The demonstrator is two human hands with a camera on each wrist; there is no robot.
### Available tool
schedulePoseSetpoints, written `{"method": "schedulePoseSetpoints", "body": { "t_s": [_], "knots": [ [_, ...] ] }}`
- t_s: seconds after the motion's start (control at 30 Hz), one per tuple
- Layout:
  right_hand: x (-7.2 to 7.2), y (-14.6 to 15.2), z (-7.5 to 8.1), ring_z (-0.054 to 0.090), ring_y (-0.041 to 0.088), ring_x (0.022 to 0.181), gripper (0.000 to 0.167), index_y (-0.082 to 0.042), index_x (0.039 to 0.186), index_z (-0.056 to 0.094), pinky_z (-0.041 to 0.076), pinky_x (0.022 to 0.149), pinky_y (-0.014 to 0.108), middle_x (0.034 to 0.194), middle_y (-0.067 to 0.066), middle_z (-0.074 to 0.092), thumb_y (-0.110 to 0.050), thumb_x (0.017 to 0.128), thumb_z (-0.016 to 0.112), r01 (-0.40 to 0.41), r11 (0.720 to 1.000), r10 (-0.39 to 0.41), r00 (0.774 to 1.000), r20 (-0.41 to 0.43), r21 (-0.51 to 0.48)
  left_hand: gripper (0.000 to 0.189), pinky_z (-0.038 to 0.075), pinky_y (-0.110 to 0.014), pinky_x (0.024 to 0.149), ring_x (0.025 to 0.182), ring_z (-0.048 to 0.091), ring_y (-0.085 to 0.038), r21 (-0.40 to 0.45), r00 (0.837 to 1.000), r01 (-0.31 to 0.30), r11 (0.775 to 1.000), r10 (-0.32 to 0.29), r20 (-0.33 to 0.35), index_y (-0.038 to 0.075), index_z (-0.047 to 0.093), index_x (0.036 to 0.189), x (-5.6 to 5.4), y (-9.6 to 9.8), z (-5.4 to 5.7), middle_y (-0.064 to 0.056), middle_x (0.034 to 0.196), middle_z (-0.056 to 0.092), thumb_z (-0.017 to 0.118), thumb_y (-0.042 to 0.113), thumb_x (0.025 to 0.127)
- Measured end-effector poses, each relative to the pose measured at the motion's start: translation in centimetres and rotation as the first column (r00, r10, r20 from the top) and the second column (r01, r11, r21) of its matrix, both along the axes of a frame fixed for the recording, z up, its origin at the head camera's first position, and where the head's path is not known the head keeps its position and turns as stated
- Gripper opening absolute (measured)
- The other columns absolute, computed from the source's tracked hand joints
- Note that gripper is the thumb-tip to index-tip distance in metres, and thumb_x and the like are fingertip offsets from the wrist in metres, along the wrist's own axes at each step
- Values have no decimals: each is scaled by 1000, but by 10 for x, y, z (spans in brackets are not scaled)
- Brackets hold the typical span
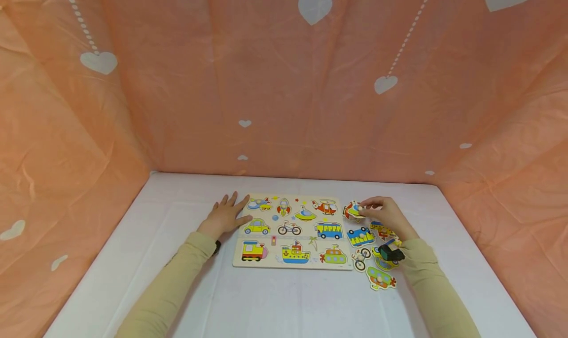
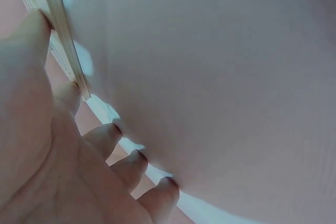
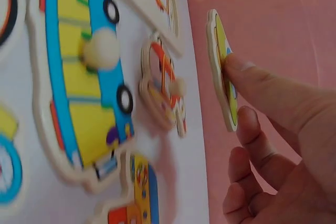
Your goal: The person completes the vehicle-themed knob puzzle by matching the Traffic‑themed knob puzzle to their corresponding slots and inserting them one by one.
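Your left sleeve [image 1: 170, 284] and right sleeve [image 1: 439, 288] lie nearest the head view, reaching to either side of the puzzle board [image 1: 307, 229]. At the board's left edge your left hand [image 1: 224, 216] lies with fingers spread and nearly straight, grasping nothing; its thumb and index finger touch the board, which looks like a way to keep it from sliding. Right of the board, your right hand [image 1: 385, 214] pinches the flying saucer piece [image 1: 354, 209], apparently by its knob [image 1: 361, 208] — a grip that leaves the rim free. You hold that piece clear of the table [image 1: 279, 303], near the board's upper right corner, over the helicopter piece [image 3: 157, 74]. Down the board's right side, the bus piece [image 1: 360, 236] lies just beside it, then the bicycle piece [image 1: 361, 259], with the submarine piece [image 1: 380, 278] off the lower right corner. Other pieces [image 1: 380, 228] lie farther right of the board, partly hidden by the black wrist camera [image 1: 391, 253] — you cannot tell each one there. Grouping them on that side probably suits your right hand's reach and leaves the board's face in view.
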State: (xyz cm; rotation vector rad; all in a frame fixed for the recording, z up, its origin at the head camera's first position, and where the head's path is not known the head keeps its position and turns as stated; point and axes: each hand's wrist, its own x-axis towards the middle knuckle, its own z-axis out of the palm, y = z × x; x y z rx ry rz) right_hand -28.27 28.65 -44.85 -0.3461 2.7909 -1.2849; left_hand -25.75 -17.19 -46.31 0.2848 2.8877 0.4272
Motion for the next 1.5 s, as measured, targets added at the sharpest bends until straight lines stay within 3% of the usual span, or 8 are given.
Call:
{"method": "schedulePoseSetpoints", "body": {
  "t_s": [0.33,0.67,0.97,1.3,1.5],
  "knots": [
    [2,-29,4,48,25,93,25,-7,101,73,40,75,36,97,7,62,-25,83,76,-33,999,33,999,-6,15,74,10,-63,109,139,10,-50,9,1000,-15,1000,15,12,16,26,153,2,1,-1,-26,155,13,55,50,93],
    [-2,-55,8,52,23,84,20,-7,98,73,45,68,33,95,7,63,-20,83,76,-86,996,85,996,-26,-30,74,10,-63,109,139,10,-49,10,1000,-11,1000,11,8,16,26,153,2,0,1,-26,155,13,55,49,94],
    [-5,-75,8,49,24,89,15,-10,96,74,42,71,36,92,5,61,-19,84,76,-150,988,148,987,-60,-30,74,10,-62,110,140,8,-48,7,1000,-5,1000,5,13,16,24,153,0,0,2,-25,155,11,54,50,94],
    [-9,-97,1,48,23,88,16,-11,97,75,40,74,36,93,3,61,-22,84,75,-152,987,153,988,27,-49,74,9,-62,110,140,7,-47,15,1000,-4,1000,3,22,17,23,153,1,0,2,-25,155,10,54,50,94],
    [-8,-105,0,50,24,86,13,-11,96,74,42,74,37,92,4,61,-17,85,75,-159,985,161,987,25,-68,74,10,-62,110,140,8,-48,16,1000,1,1000,-1,18,17,23,153,2,0,3,-25,155,11,54,50,94]
  ]
}}
